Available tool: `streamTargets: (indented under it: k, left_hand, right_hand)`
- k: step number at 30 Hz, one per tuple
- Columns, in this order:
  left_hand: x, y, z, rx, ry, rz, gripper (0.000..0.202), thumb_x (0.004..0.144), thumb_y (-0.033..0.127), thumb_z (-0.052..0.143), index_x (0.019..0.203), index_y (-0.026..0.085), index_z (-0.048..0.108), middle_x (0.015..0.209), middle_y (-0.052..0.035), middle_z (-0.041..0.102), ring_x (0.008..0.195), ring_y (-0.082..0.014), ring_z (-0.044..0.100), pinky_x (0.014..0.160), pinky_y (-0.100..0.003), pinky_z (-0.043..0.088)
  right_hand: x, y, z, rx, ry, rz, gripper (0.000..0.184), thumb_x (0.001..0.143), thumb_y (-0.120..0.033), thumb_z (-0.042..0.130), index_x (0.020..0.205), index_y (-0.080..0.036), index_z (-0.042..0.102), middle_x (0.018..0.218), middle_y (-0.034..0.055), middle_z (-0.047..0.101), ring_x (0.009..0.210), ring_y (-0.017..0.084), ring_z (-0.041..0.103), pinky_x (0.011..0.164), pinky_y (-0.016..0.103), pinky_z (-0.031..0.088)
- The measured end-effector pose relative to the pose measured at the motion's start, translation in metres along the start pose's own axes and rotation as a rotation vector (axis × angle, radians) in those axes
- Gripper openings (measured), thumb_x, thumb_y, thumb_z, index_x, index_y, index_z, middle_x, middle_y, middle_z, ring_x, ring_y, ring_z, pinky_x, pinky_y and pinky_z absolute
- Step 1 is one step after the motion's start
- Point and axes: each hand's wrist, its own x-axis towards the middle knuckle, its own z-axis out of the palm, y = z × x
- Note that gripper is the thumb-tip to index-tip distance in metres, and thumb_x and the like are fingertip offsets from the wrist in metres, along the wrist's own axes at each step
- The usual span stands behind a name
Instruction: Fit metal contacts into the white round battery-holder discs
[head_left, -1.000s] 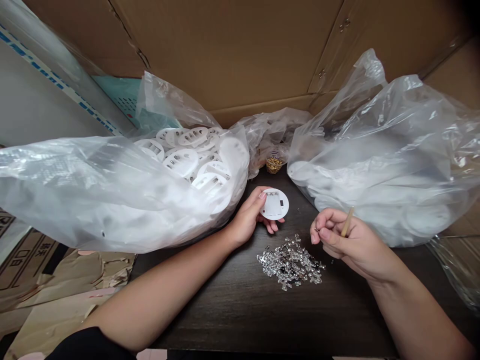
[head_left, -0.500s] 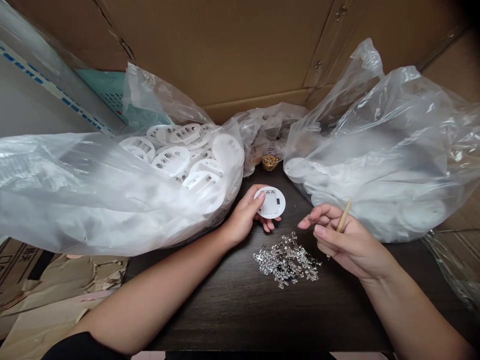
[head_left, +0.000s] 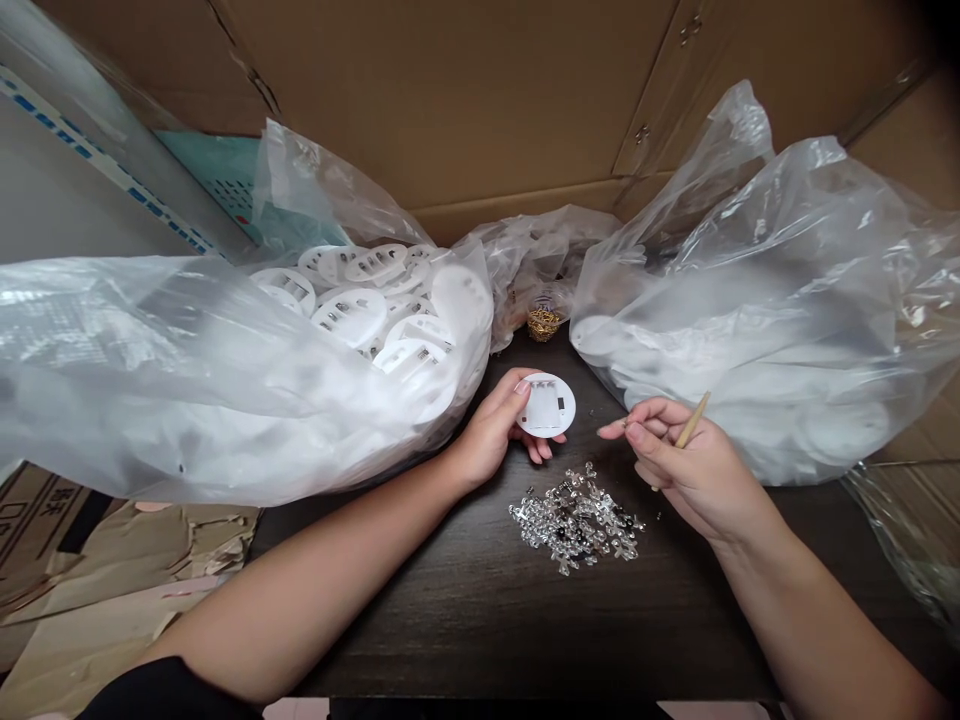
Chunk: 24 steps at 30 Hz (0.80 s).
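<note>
My left hand holds a flat round white plastic disc by its edge, with small dark slots on its face. My right hand is shut on a thin wooden stick, which rises between its fingers. Its thumb and forefinger reach toward the disc but stay apart from it. Anything small at those fingertips is too tiny to make out. Below and between my hands lies a loose pile of clear crystal-like beads with some dark pieces, touching neither hand.
Clear plastic bags of white discs lie to the left and right on the dark wood table. Small gold-coloured metal pieces sit at the back. Cardboard box walls rise behind; torn brown paper lies lower left.
My right hand has moved left toward the disc, its fingers more extended, and the stick has tilted. My left hand still holds the disc. The view has shifted slightly.
</note>
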Motion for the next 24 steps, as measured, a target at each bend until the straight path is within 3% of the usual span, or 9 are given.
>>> streamTargets:
  k: [3,6,11,20,24]
  left_hand:
    - [0.000,0.001,0.001,0.005,0.002,-0.004,0.048,0.096,0.062,0.045,0.118,0.019,0.045,0.074,-0.0079,0.073,0.052,-0.0176,0.066,0.046,-0.024,0.050]
    - [0.000,0.003,0.002,0.013,0.004,-0.021,0.046,0.096,0.059,0.048,0.118,0.019,0.044,0.074,-0.0076,0.073,0.052,-0.0172,0.066,0.046,-0.024,0.051]
    - [0.000,0.003,0.006,0.083,0.060,-0.061,0.042,0.086,0.031,0.064,0.120,0.020,0.041,0.071,-0.0018,0.071,0.049,-0.0132,0.063,0.045,-0.021,0.051]
    - [0.001,0.004,0.008,0.104,0.073,-0.074,0.040,0.086,0.024,0.060,0.120,0.020,0.041,0.069,-0.0016,0.070,0.047,-0.0130,0.062,0.042,-0.021,0.051]
    - [0.001,0.005,0.007,0.102,0.065,-0.101,0.042,0.086,0.024,0.059,0.124,0.021,0.040,0.068,-0.0014,0.069,0.046,-0.0143,0.062,0.040,-0.021,0.050]
  right_hand:
    - [0.002,0.003,-0.001,-0.045,0.039,-0.031,0.028,0.080,-0.035,0.083,0.081,-0.018,0.062,0.106,0.0094,0.075,0.042,-0.002,0.027,0.040,0.021,0.016]
    - [0.005,0.005,-0.003,-0.091,0.092,-0.064,0.028,0.078,-0.037,0.084,0.079,-0.018,0.064,0.098,0.0095,0.075,0.042,0.000,0.029,0.039,0.021,0.017]
    - [0.007,0.009,-0.009,-0.183,0.079,-0.050,0.031,0.078,-0.042,0.084,0.081,-0.019,0.064,0.083,0.0083,0.076,0.039,0.001,0.029,0.038,0.021,0.017]
    - [0.006,0.010,-0.013,-0.349,0.032,-0.082,0.034,0.081,-0.046,0.081,0.082,-0.020,0.060,0.080,0.0073,0.078,0.054,0.010,0.061,0.040,0.019,0.029]
    - [0.005,0.007,-0.011,-0.393,0.035,-0.094,0.034,0.084,-0.047,0.079,0.081,-0.020,0.059,0.080,0.0077,0.078,0.061,0.012,0.066,0.043,0.019,0.033]
